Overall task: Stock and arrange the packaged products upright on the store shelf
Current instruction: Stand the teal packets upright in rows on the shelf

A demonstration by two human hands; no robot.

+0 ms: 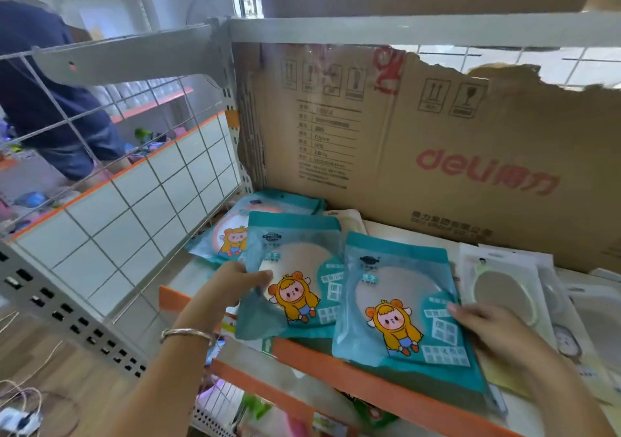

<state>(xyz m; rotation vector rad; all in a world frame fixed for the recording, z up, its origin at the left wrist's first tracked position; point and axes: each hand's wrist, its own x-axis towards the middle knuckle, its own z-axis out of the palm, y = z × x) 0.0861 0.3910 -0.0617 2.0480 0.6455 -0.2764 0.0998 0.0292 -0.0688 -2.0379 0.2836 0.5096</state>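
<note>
Left hand (235, 282), reaching up from the lower left with a silver bangle (188, 334) on its wrist, is what I watch first: its thumb and fingers pinch the left edge of a teal mirror packet (295, 278), which leans tilted rather than upright, its lower corner hanging past the orange shelf edge (302, 352). My right hand (487, 329) comes in from the lower right, forearm angled up and leftward, fingers spread flat along the right edge of a second teal packet (400, 305); I read that as pressing or steadying, though I cannot tell whether the thumb closes underneath. This packet lies nearly flat on the shelf, just beside the first. More teal packets (235, 231) lie behind the left hand, pale packets (504, 289) lie to the right, and a torn cardboard panel (437, 154) stands at the shelf's back.
</note>
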